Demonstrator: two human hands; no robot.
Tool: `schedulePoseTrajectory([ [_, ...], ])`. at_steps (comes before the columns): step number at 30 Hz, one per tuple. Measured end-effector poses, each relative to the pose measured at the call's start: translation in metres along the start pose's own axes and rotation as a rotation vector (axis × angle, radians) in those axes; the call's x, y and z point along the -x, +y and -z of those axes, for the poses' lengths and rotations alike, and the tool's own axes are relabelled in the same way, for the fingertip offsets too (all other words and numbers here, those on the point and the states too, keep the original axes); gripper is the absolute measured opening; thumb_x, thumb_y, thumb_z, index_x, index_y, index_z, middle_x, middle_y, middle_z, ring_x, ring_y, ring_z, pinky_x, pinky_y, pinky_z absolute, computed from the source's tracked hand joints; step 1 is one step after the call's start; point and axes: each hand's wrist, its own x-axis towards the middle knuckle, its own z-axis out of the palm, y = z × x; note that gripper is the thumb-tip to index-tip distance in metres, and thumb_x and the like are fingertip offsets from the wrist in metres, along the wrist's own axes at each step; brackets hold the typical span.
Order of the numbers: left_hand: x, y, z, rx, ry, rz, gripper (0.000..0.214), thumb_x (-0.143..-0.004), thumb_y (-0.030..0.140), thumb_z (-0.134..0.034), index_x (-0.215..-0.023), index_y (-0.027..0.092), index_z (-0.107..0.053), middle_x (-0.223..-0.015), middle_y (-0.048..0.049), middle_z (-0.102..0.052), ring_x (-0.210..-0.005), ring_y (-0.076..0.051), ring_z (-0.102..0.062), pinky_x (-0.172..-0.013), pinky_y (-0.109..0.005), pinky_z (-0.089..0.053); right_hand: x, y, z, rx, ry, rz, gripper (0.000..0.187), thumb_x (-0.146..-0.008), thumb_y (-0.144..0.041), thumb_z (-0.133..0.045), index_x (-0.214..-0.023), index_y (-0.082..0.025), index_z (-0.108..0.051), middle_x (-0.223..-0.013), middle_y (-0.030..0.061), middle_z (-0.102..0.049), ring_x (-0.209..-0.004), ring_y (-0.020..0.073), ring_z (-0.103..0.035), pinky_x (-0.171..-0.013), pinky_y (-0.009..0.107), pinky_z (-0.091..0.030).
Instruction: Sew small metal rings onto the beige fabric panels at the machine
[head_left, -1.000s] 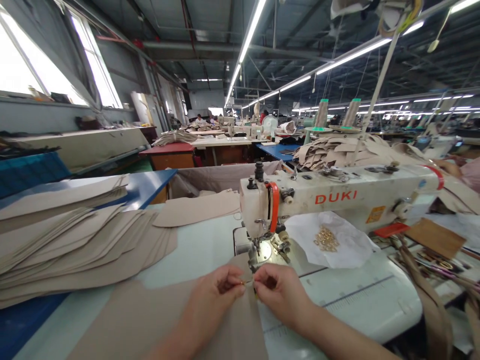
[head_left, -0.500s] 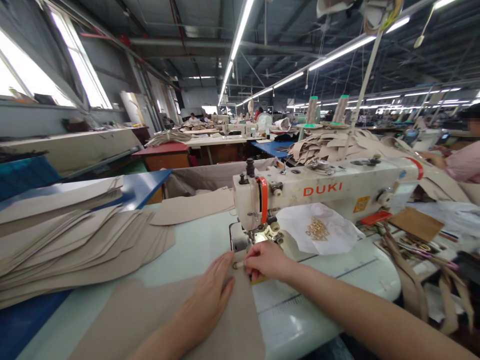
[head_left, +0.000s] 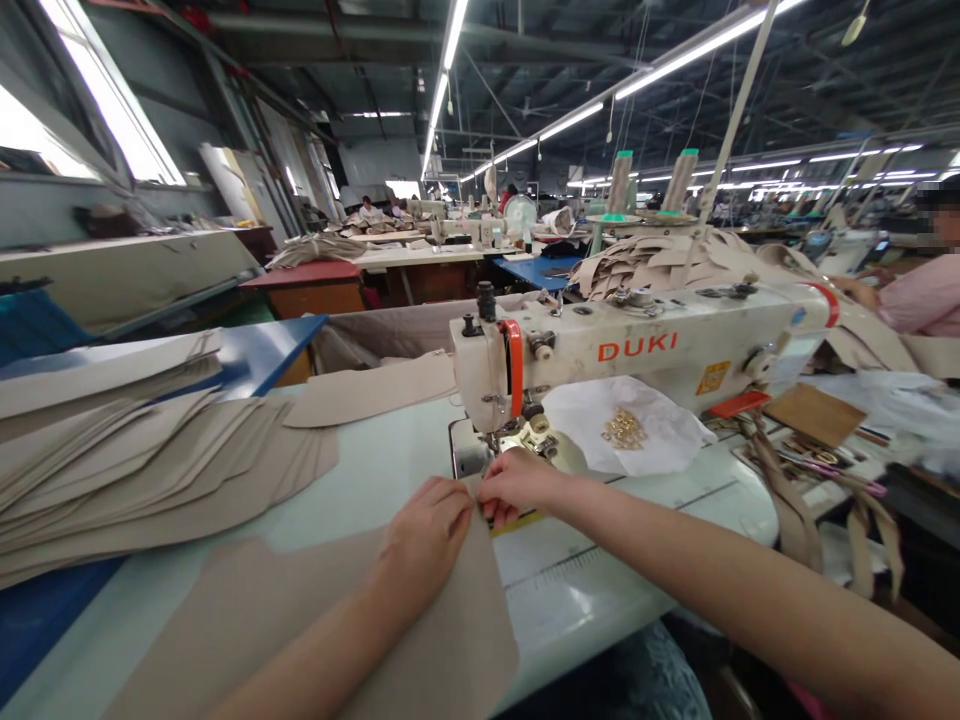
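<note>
A beige fabric panel [head_left: 337,570] lies over the front of the sewing machine bed, its narrow end reaching close to the needle area. My left hand [head_left: 427,530] rests on that panel with its fingers curled in, thumb and fingertips pinching near its upper edge. Close beside it, my right hand [head_left: 517,485] is closed in a pinch on a small beige tab [head_left: 474,484] at the panel's edge. The fingers hide most of the tab. Just beyond both hands stands the head of the white sewing machine [head_left: 480,375]; its needle is partly hidden.
Stacked beige panels [head_left: 150,470] lie at left, and another panel [head_left: 375,388] lies behind the machine head. Gold rings [head_left: 624,428] sit on a white sheet [head_left: 675,440] under the machine arm. Straps [head_left: 787,500] hang at right. A person in pink [head_left: 922,300] sits far right.
My left hand's fingers have gone from stretched flat to curled at the panel's edge. The ring-like piece between my hands is now covered. The view has shifted slightly.
</note>
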Motion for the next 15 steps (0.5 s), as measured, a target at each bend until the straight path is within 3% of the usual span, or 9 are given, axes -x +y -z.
schedulePoseTrajectory([
  [8, -0.004, 0.002, -0.005, -0.090, 0.019, -0.022, 0.020, -0.080, 0.010, -0.042, -0.067, 0.019, -0.054, -0.073, -0.0047, -0.063, -0.071, -0.018, -0.058, -0.069, -0.028, -0.047, -0.005, 0.004, 0.003, 0.197, 0.016, 0.104, 0.026, -0.070, -0.005, -0.051, -0.047, -0.017, -0.052, -0.044, -0.0038, -0.056, -0.035, 0.0090, -0.052, -0.042, 0.020, -0.044],
  [13, -0.005, 0.000, -0.005, -0.073, 0.050, -0.020, 0.017, -0.078, 0.010, -0.045, -0.068, 0.020, -0.053, -0.071, -0.0025, -0.063, -0.070, -0.017, -0.058, -0.067, -0.028, -0.047, 0.019, 0.023, 0.013, 0.424, 0.206, 0.384, 0.015, -0.075, -0.009, -0.054, -0.066, -0.018, -0.062, -0.070, 0.0012, -0.066, -0.073, 0.0168, -0.062, -0.070, 0.027, -0.046],
  [15, -0.005, 0.000, -0.006, -0.063, 0.073, -0.035, 0.016, -0.077, 0.009, -0.046, -0.069, 0.019, -0.054, -0.071, -0.0019, -0.063, -0.069, -0.017, -0.058, -0.066, -0.028, -0.048, 0.035, 0.036, 0.019, 0.620, 0.197, 0.583, 0.013, -0.079, -0.011, -0.056, -0.074, -0.018, -0.065, -0.083, 0.0036, -0.066, -0.085, 0.0187, -0.058, -0.079, 0.030, -0.043],
])
